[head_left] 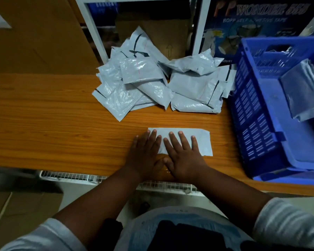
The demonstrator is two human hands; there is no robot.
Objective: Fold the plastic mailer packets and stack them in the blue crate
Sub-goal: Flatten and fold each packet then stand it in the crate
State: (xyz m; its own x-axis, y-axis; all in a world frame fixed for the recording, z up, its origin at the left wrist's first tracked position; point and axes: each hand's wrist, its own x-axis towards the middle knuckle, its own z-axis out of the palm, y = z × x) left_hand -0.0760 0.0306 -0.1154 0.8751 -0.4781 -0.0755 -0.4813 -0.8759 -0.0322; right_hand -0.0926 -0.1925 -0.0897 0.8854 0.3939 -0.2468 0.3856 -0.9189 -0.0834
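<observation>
Your left hand point(144, 154) and right hand point(183, 156) press straight, spread fingers point(182, 140) flat on the mailer point(201, 142), which lies under them on the worktop point(62, 133).

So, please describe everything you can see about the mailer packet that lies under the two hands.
The mailer packet is a pale grey-white plastic sheet, smooth and slightly matte. It lies flat on the wooden table as a long, narrow rectangle, apparently folded. It sits apart from the loose pile of packets behind it, left of the blue crate. Both hands press on it with straight, spread fingers: the left hand covers its left end, the right hand its middle. Its right end is bare.
</observation>
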